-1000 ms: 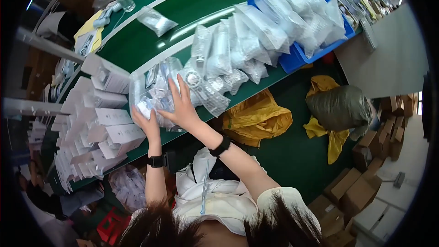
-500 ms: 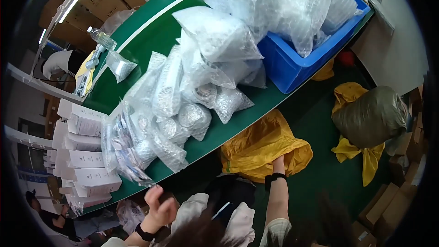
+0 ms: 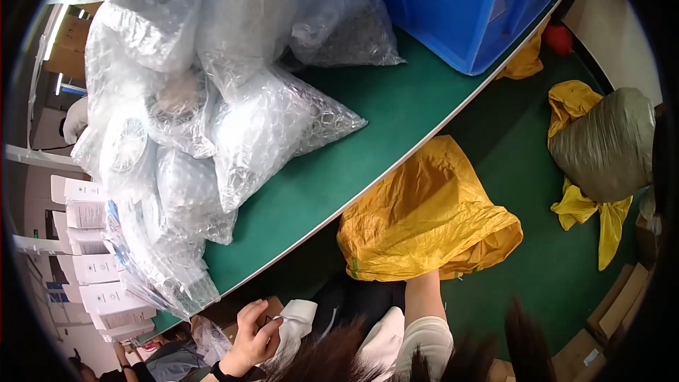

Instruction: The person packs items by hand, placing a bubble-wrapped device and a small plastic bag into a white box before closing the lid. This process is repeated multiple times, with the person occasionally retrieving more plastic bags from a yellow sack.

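Observation:
A yellow woven sack (image 3: 431, 212) lies beside the table edge, its mouth toward the right. My right forearm (image 3: 424, 304) reaches into or behind its near side, so the sack hides my right hand and whatever it may touch. My left hand (image 3: 254, 336) is just off the table's near edge, its fingers bent and apart with nothing in them. Nearest to it on the table are clear bubble-wrap packages (image 3: 166, 262). More bubble-wrap packages (image 3: 262, 127) lie heaped farther up the green tabletop (image 3: 297, 198).
A blue plastic bin (image 3: 453, 7) stands on the table at the far right. White boxes (image 3: 106, 283) line the left end. On the floor to the right are a stuffed grey-green sack (image 3: 608, 145) with yellow cloth and cardboard boxes (image 3: 615, 304). Another person (image 3: 127, 364) is at lower left.
My view has moved closer to the table, so the packages and bin look larger. My right arm has gone deeper at the sack, hiding the wrist. My left hand is lower, away from the packages.

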### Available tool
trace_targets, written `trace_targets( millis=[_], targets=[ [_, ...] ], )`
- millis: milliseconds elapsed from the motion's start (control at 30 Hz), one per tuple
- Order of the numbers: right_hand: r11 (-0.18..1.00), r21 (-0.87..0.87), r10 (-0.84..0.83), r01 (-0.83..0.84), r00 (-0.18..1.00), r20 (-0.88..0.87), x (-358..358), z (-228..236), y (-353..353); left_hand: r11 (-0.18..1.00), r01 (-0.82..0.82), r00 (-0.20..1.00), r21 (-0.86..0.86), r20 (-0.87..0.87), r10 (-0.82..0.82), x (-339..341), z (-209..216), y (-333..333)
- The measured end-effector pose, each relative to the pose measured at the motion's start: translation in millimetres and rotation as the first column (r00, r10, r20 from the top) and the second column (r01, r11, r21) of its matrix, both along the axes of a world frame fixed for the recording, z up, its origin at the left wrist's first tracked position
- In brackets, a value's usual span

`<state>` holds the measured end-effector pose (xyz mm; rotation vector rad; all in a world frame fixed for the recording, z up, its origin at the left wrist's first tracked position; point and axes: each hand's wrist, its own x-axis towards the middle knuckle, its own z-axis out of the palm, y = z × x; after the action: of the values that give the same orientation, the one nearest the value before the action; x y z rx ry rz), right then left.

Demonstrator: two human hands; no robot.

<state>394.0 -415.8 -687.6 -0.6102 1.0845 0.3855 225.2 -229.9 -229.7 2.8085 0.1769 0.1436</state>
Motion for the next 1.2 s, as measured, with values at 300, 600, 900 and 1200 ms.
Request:
trace_targets(
  millis=[300,600,900,1200],
  targets=[
    [0.994,0.096,-0.043,0.047,0.998,-0.041,19.3,-74.1,16.8,0.999,-0.031,0.998,0.032,-0.054,0.032,-8.6,-31.6,3.4],
    [0.988,0.112,-0.100,0.105,0.994,-0.047,31.0,-56.3,-6.8,1.000,0.029,0.994,-0.013,-0.104,-0.030,-7.4,0.2,-11.7],
    [0.980,0.086,-0.181,0.181,0.983,-0.006,72.7,66.4,-10.7,0.995,0.064,0.997,-0.070,-0.030,-0.066,-2.2,88.7,-32.1],
    [0.682,-0.722,0.425,-0.118,0.867,0.259,85.2,233.1,-32.8,0.987,0.093,0.993,-0.130,0.088,-0.082,4.3,125.5,-43.9]
  ],
)
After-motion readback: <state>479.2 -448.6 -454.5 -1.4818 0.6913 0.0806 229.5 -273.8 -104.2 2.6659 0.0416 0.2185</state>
